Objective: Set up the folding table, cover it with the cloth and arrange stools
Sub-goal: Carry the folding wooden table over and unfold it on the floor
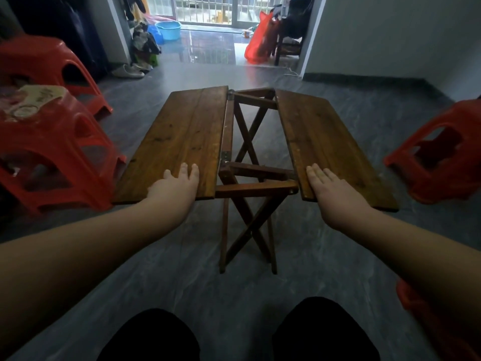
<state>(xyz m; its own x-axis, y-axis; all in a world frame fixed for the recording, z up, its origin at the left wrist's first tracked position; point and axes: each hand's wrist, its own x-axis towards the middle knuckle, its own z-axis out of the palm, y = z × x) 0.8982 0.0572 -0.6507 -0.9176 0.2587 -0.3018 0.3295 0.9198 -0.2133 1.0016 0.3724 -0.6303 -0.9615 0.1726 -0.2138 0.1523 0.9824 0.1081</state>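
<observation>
The wooden folding table (187,131) stands on crossed legs in the middle of the floor. Its two leaves lie apart, with the bare frame (256,175) showing between them. My left hand (177,187) rests flat on the near end of the left leaf. On the near end of the right leaf (325,136), my right hand (330,190) lies flat, fingers spread. A folded patterned cloth (31,100) sits on a red plastic stool (52,157) at the left. Another red stool (440,155) lies tipped at the right.
A second red stool (44,63) stands behind the left one. Part of a red stool (426,316) shows at the lower right, under my arm. Shoes (128,71), a blue basin (168,29) and a red bag (259,40) lie by the far doorway. My knees are at the bottom edge.
</observation>
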